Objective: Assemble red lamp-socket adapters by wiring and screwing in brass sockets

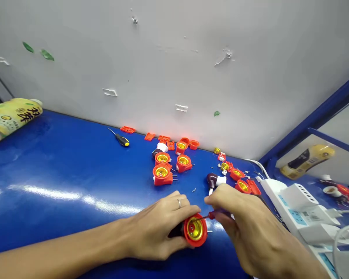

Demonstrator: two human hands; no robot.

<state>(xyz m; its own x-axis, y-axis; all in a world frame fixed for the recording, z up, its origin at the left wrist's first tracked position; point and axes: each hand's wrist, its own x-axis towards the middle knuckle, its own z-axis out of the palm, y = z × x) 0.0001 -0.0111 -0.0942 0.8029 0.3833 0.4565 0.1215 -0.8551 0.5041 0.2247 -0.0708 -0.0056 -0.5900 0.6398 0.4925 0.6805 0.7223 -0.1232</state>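
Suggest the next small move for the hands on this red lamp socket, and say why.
Probably line up the screwdriver squarely inside the socket's brass centre before turning it: the left hand grips the red socket, mouth toward the tool, and the right hand holds the screwdriver at a slant.

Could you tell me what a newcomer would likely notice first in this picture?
Probably the orange lamp holders with brass threaded insides, scattered across the blue table. At the front, the left hand grips one holder while the right hand holds a red-handled screwdriver to it. A white power strip lies at right.
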